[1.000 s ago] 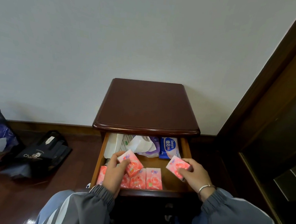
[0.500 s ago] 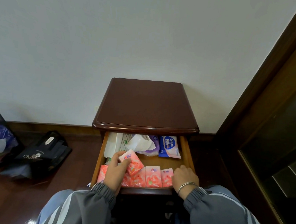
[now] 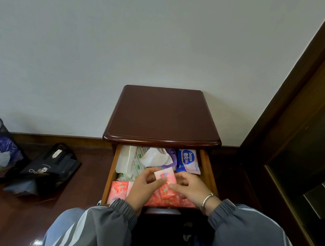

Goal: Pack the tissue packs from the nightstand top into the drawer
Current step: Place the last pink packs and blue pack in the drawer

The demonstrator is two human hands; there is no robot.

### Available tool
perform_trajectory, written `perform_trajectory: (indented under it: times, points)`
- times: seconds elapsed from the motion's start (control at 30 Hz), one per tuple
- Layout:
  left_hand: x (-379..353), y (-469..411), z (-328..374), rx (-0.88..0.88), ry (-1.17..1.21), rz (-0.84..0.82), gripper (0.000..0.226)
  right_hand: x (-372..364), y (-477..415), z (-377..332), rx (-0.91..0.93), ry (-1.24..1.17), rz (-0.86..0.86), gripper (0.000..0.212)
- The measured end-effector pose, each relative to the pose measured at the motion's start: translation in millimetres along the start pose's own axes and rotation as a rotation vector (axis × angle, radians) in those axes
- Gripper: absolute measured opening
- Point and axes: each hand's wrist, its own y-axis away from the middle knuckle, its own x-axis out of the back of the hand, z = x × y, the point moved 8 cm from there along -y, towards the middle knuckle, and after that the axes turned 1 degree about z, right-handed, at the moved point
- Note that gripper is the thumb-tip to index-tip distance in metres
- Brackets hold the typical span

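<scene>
Drawer [image 3: 109,176] lies open under the grip, packed row [image 3: 119,192] directly beneath. Our left hand [image 3: 143,188] and right hand [image 3: 191,188] both pinch one pink tissue pack [image 3: 165,176] between them. Risk: the tight row may reject it, tipping neighbours.

Left hand [image 3: 142,187], right hand [image 3: 190,189]: fingers [image 3: 173,186] curled

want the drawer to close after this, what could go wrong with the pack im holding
1. The front row of packs looks nearly full across the drawer. The pack that the left hand and right hand hold above it may end up lying on top and could catch under the nightstand top.
2. The loose tissue sticks up at the back and might snag or crumple on closing.
</scene>
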Motion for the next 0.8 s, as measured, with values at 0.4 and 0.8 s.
perform_trajectory:
  times: [0.4, 0.8]
  points:
    - [-40.0, -16.0, -22.5, -0.254, -1.421, -0.29, 0.041, 44.9, -5.6, 51.4, -0.183, 0.644, 0.229, 0.054]
    - [-35.3, -50.7, 5.1, -0.444, -1.569, -0.138, 0.055, 59.7, -12.1, 55.1, -0.041, 1.084, 0.241, 0.055]
